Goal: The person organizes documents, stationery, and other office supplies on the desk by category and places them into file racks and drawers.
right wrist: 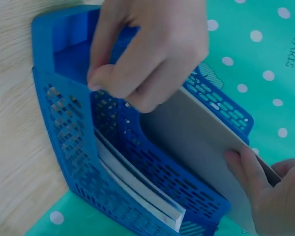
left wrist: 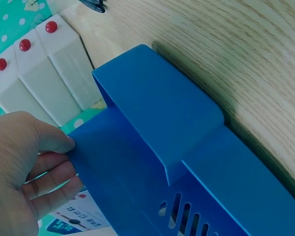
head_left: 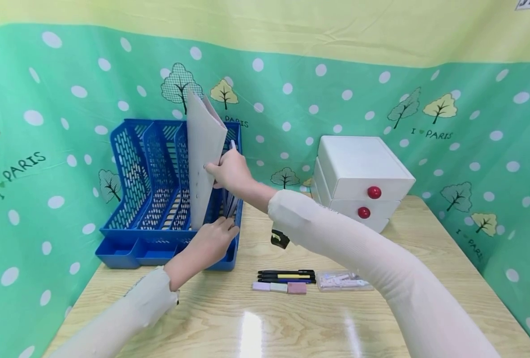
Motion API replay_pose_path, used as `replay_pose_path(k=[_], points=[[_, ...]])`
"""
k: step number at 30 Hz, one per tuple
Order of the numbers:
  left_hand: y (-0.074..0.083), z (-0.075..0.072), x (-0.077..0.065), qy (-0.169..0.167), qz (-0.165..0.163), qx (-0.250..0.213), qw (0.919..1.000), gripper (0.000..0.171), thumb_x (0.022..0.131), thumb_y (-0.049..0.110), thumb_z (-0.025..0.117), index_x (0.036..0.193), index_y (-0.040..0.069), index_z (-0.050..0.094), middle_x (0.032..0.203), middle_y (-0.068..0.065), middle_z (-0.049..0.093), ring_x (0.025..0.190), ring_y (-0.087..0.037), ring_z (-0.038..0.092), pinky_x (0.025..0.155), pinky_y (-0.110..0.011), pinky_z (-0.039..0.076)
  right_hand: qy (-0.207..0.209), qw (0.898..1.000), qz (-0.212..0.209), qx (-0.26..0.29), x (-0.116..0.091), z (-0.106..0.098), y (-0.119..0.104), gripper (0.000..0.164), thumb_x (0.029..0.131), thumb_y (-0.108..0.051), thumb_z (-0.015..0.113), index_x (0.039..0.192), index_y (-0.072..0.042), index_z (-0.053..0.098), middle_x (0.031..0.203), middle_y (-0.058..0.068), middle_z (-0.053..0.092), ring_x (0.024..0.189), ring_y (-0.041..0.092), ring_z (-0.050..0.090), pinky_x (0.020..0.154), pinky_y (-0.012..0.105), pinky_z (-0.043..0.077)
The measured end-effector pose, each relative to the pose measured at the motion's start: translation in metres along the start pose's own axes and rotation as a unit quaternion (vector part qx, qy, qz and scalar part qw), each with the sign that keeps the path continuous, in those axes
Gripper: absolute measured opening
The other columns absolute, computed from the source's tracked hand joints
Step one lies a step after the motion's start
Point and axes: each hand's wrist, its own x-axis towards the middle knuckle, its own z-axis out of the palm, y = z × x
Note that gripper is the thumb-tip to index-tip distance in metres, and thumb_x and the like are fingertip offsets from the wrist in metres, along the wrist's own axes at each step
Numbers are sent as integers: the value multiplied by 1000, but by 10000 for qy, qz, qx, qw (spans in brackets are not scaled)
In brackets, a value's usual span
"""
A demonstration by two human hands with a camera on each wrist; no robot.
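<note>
A blue file rack with upright dividers and small front trays stands at the table's left. My right hand grips the edge of a pale grey folder, thumb on one face, fingers on the other. The folder stands upright in a slot right of the middle, its top above the dividers. At the rack's front right, my left hand pinches the rim, its thumb on the blue edge in the left wrist view. Books with pale page edges lean in the rightmost slot, partly hidden by my hands in the head view.
A white drawer box with red knobs stands at the back right. Dark pens, a row of pastel blocks and a clear case of small pale items lie mid-table. A green dotted curtain hangs behind the table.
</note>
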Motion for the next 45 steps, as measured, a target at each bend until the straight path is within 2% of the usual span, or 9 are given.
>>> replay_pose_path(k=[4,6,8,12,22,28,33,40,45], points=[[0,2,1,4,19,-7,10000,13,84,3,78,95,7,73,97,-10,71,78,-19,63,52,-25,52,-251,9987,425,130,5,-5,-8,38,98,-17,67,63,-5,58,56,8,60,67,23,75,65,30,62],[0,3,2,15,28,6,10000,14,84,4,79,96,7,73,98,-10,71,80,-20,64,55,-26,55,-415,9976,559,62,7,-10,-13,28,96,-17,70,73,0,67,66,11,69,68,22,75,62,27,61],[1,3,3,0,25,10,10000,14,84,4,79,97,8,74,99,-10,72,81,-20,65,57,-27,57,-580,9964,612,-87,8,-14,-17,26,94,-17,71,76,2,70,75,13,75,65,19,75,61,25,60],[1,0,4,-122,-12,109,9999,13,85,6,79,97,9,74,98,-8,71,82,-20,66,58,-27,57,-742,9951,531,-387,8,-11,-16,35,95,-17,71,66,2,65,73,16,75,60,17,74,62,24,60],[-2,-11,8,-814,-167,166,9964,10,88,11,77,97,10,72,92,-5,67,74,-15,58,51,-22,48,-808,9952,262,-486,3,8,-11,45,93,-21,74,56,-2,58,54,14,60,55,17,71,64,27,61],[-5,-11,9,-871,-203,-123,9959,5,89,9,74,93,10,71,89,-5,66,71,-15,57,51,-23,47,-988,9926,489,-516,4,6,-11,34,93,-23,75,73,4,73,71,17,73,58,17,72,63,23,59],[-6,-12,10,-936,-240,-317,9948,5,89,8,74,90,10,69,87,-4,65,68,-13,54,51,-22,45,-1168,9901,628,-468,4,4,-9,30,93,-24,75,83,5,77,79,17,77,60,17,73,60,22,59],[-7,-13,9,-941,-255,-449,9942,4,90,9,74,92,9,70,88,-4,67,66,-12,51,51,-19,44,-1507,9854,429,-665,4,-3,-9,26,93,-24,75,83,0,78,83,16,77,64,16,74,62,23,60],[-8,-11,9,-714,-216,-645,9951,7,88,5,74,87,9,69,82,-3,63,62,-10,45,48,-18,37,-1574,9829,253,-918,6,-17,-9,22,92,-25,76,87,-3,78,88,15,78,74,19,76,64,24,60]])
